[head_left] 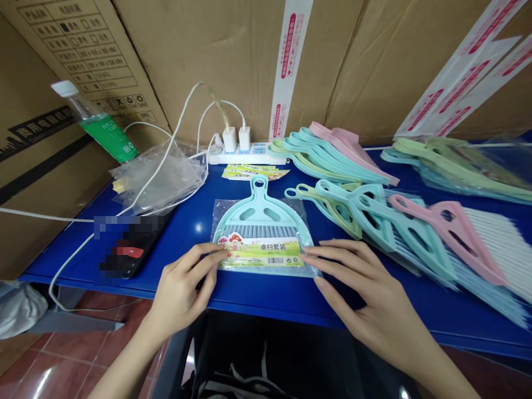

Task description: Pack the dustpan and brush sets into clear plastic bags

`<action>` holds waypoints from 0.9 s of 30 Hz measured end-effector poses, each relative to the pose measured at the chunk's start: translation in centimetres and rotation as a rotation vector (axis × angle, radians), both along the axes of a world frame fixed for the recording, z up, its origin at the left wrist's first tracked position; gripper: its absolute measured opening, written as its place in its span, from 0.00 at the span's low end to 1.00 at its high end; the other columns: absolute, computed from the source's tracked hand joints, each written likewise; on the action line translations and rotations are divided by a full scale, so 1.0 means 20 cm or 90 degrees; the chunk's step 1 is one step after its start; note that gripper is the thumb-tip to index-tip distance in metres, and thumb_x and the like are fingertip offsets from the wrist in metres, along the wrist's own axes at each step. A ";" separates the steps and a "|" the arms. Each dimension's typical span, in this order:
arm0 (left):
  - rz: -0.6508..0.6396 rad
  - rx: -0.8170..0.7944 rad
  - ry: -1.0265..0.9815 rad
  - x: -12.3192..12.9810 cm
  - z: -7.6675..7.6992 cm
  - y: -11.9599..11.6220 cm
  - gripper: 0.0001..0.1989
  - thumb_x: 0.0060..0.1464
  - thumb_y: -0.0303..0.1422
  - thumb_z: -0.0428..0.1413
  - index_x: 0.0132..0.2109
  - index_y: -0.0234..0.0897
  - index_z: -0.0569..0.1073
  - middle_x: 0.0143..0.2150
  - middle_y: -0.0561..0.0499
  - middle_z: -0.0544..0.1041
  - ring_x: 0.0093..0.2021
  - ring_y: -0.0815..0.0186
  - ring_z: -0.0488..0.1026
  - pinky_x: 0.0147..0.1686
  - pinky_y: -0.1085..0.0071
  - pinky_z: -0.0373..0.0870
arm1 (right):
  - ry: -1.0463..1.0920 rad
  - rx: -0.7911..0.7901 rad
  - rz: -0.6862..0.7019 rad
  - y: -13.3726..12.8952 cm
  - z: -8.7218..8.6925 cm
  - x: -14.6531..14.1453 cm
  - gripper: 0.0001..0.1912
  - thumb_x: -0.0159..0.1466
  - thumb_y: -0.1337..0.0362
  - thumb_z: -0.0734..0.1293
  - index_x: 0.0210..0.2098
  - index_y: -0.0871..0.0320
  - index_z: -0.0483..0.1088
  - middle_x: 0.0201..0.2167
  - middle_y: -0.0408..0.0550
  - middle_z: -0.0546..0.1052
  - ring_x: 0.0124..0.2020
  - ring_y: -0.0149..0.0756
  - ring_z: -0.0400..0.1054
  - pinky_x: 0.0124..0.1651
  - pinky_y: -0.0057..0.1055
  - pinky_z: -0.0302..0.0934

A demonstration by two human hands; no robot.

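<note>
In front of me on the blue table lies a light blue dustpan and brush set in a clear plastic bag, its handle pointing away from me. A printed label card with mushrooms crosses its lower part. My left hand touches the card's left end with its fingertips, thumb beside the bag's edge. At the other end, my right hand rests stretched fingers on the card and the bag's right edge, thumb apart. Neither hand grips anything. Right of the set lie several loose brushes in green, blue and pink.
Several nested dustpans lie at the back, bagged sets farther right. More label cards sit before a white power strip. At left are clear bags, a tilted bottle, a black phone and a white cable.
</note>
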State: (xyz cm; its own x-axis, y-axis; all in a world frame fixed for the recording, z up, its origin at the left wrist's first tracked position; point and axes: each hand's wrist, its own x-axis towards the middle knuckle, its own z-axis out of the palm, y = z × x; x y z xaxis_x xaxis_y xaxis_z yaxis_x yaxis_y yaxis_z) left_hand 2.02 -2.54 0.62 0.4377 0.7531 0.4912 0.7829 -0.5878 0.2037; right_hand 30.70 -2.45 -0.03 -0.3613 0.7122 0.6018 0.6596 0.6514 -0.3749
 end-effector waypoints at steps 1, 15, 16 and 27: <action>0.003 -0.002 -0.001 0.00 0.00 0.00 0.13 0.64 0.25 0.47 0.49 0.38 0.75 0.48 0.48 0.79 0.45 0.67 0.79 0.41 0.76 0.77 | 0.005 -0.002 -0.005 0.00 0.00 0.00 0.14 0.68 0.67 0.63 0.50 0.49 0.74 0.43 0.46 0.81 0.47 0.43 0.71 0.43 0.40 0.72; -0.004 0.019 -0.029 0.01 0.00 0.00 0.14 0.63 0.23 0.48 0.48 0.39 0.76 0.46 0.49 0.81 0.45 0.67 0.80 0.42 0.75 0.78 | 0.068 -0.029 -0.028 -0.01 0.03 -0.01 0.10 0.67 0.69 0.62 0.32 0.51 0.71 0.32 0.47 0.81 0.41 0.45 0.75 0.38 0.40 0.72; -0.006 0.019 -0.027 0.01 0.00 0.00 0.14 0.63 0.23 0.48 0.48 0.39 0.76 0.46 0.49 0.81 0.45 0.67 0.80 0.42 0.76 0.78 | 0.063 -0.024 -0.027 -0.01 0.03 -0.01 0.10 0.67 0.69 0.62 0.32 0.51 0.71 0.32 0.47 0.81 0.41 0.44 0.75 0.39 0.40 0.72; 0.011 -0.010 -0.022 0.01 0.01 0.00 0.16 0.63 0.25 0.47 0.47 0.40 0.78 0.45 0.49 0.81 0.44 0.66 0.80 0.42 0.74 0.79 | -0.012 0.016 -0.032 0.00 0.02 -0.02 0.09 0.67 0.67 0.62 0.35 0.52 0.74 0.34 0.47 0.82 0.44 0.45 0.74 0.41 0.41 0.72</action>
